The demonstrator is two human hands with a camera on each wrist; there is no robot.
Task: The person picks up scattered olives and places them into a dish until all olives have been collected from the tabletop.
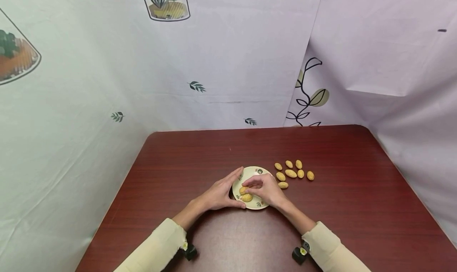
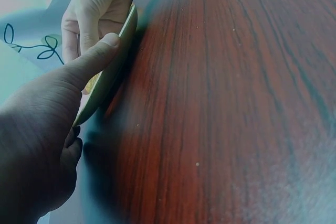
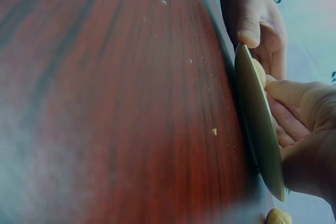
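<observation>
A small round cream plate [image 1: 254,205] with little printed motifs stands on the table in the head view. My left hand [image 1: 222,193] holds its left side, thumb at the near rim and fingers along the far left rim. Over the plate, my right hand [image 1: 267,189] pinches a yellow oval nut-like piece [image 1: 243,190] between thumb and fingertips. Another yellow piece [image 1: 247,197] lies on the plate just below it. From the right wrist, the plate [image 3: 257,114] shows edge-on, with the right thumb touching a rough yellow piece [image 3: 259,72] above it.
Several more yellow oval pieces [image 1: 290,173] lie loose on the reddish-brown wooden table [image 1: 192,157], right of the plate. One piece [image 1: 283,185] sits close by the right hand. Printed cloth [image 1: 228,65] hangs behind the table's far edge. A few crumbs [image 3: 214,131] dot the wood.
</observation>
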